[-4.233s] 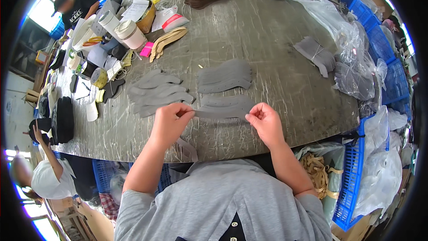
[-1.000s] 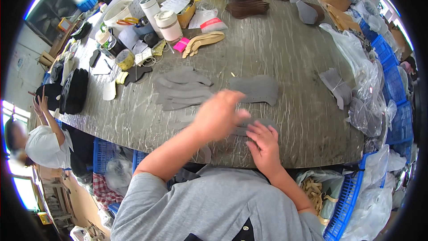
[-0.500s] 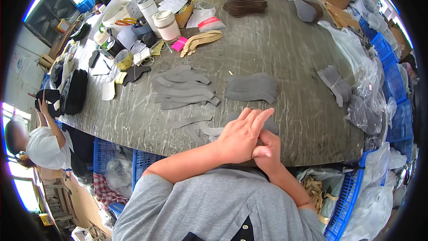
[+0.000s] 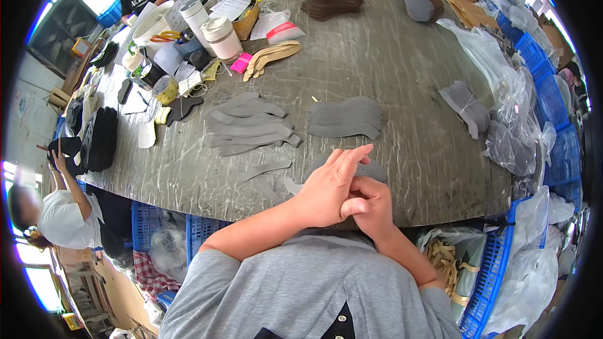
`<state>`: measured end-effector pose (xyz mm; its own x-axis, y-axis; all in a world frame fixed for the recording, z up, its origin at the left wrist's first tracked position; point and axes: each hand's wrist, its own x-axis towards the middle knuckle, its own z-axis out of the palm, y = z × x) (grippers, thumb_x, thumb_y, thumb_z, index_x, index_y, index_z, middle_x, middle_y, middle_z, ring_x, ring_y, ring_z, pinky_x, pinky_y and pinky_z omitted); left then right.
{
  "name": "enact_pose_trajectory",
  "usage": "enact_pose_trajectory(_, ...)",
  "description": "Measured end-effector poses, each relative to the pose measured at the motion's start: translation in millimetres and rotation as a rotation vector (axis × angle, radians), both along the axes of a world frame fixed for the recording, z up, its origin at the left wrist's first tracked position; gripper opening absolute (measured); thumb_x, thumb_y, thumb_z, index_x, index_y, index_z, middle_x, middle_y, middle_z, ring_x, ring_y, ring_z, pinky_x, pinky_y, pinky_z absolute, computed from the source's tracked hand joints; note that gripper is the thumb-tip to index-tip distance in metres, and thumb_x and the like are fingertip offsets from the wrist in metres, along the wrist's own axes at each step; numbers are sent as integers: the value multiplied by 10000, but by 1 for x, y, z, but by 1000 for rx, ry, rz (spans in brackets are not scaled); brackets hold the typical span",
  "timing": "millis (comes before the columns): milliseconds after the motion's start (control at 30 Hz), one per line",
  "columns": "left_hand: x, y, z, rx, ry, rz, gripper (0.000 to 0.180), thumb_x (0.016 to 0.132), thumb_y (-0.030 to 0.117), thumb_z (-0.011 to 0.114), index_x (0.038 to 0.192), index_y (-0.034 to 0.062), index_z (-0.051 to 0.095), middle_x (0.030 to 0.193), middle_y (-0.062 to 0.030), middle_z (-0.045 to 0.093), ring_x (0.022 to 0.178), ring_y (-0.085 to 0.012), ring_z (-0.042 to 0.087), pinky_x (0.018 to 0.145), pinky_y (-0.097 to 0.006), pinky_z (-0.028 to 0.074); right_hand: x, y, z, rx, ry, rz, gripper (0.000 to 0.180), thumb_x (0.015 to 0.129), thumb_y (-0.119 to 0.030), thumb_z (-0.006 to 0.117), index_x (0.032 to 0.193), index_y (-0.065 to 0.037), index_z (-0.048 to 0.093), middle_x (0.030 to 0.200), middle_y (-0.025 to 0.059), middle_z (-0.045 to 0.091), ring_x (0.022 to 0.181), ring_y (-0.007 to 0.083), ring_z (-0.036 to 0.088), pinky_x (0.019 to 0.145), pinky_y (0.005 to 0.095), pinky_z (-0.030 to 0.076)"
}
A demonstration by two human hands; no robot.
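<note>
My left hand (image 4: 326, 189) and my right hand (image 4: 373, 206) meet in front of my chest, at the near table edge. The left hand's fingers are stretched out, pointing away and to the right. Closed against the left palm is the right hand, fingers bent and thumb across; whatever it may hold is hidden. Just beyond, a grey curved piece (image 4: 372, 170) is partly covered by my hands. Loose grey strips (image 4: 267, 171) lie left of them. Farther off are a neat stack of grey pieces (image 4: 345, 118) and a looser pile of grey strips (image 4: 251, 124).
Tied grey pieces (image 4: 466, 108) lie at the right beside clear plastic bags (image 4: 512, 144). Back left stand a white jar (image 4: 221, 37), a tape roll (image 4: 165, 89) and tan strips (image 4: 273, 58). Brown pieces (image 4: 330, 1) lie far off. Blue crates (image 4: 493, 276) flank me; other people work around the table.
The view has shifted slightly, so the table's things appear farther left. My hands stay together, the left fingers a little closer together. Across the table, another person's hand reaches farther in.
</note>
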<state>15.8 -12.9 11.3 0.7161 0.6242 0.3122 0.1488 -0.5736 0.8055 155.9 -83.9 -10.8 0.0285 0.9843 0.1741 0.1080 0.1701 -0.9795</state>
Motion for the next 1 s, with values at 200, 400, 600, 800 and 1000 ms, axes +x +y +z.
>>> enact_pose_trajectory(200,-1,-1,2,-521,-281,-151,1079,790,871,245,1462,28,293,1285,-166,471,1110,-235,467,960,-406,416,-2,0,0,-141,244,60,80,897,-58,657,884,21,651,814,37,672,695,84,597,623,229,486)
enact_pose_trajectory(400,-1,-2,-2,-693,-371,-138,1117,748,904,198,1478,62,286,1310,-158,458,1097,-224,461,967,-382,412,-1,4,22,-282,265,46,105,913,-59,638,866,27,675,784,41,679,648,72,591,587,218,484)
enact_pose_trajectory(600,-1,2,1,-122,-83,-59,1194,700,931,277,1479,26,264,1293,-176,464,1063,-227,462,929,-382,438,4,3,27,-204,105,43,126,910,-62,642,845,39,680,752,44,673,654,74,603,569,222,481)
enact_pose_trajectory(800,0,-2,-2,-264,-193,-95,1204,692,929,307,1479,19,258,1297,-171,460,1086,-231,462,966,-373,418,3,3,33,-295,301,58,89,894,-27,636,852,45,666,753,33,660,666,67,598,572,220,466)
enact_pose_trajectory(1000,4,-5,-5,-563,-443,-136,1028,800,818,326,1440,14,318,1291,-151,486,1130,-228,488,936,-372,442,3,5,22,-345,386,100,40,887,-3,628,860,20,647,768,15,629,662,56,578,603,206,466)
